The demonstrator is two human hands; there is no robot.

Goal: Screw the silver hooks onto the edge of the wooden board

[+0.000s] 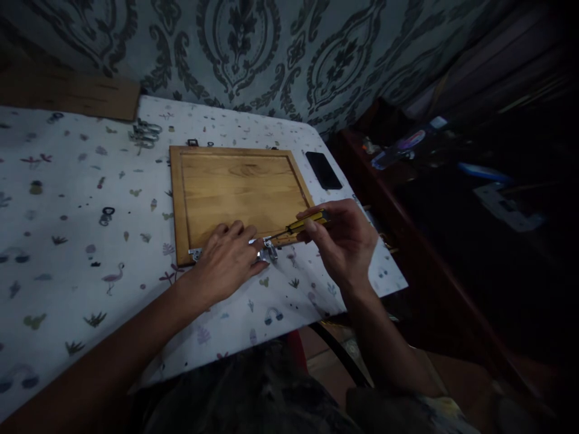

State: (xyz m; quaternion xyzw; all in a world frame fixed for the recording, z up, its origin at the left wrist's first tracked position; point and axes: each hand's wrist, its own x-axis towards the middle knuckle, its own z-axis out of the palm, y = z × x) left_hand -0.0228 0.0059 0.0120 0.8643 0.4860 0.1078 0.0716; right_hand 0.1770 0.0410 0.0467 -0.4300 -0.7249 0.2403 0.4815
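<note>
A wooden framed panel (239, 190) lies flat on the table. My left hand (228, 256) rests over its near edge, with the fingers on the wood and the thumb below a shiny metal fitting (270, 250), which it pinches there. A second silvery metal piece (195, 254) shows at the near left corner, partly behind that hand. In my right hand (346, 241) is a yellow and black screwdriver (308, 223), gripped by its handle and slanting down to the left. Its tip meets the metal fitting; the screw head is too small to make out.
The table wears a white patterned cloth (113, 289). A phone (323, 170) lies right of the panel. Several metal pieces (145, 134) and a cardboard sheet (99, 96) are at the back left. A plastic bottle (407, 144) lies on dark furniture to the right.
</note>
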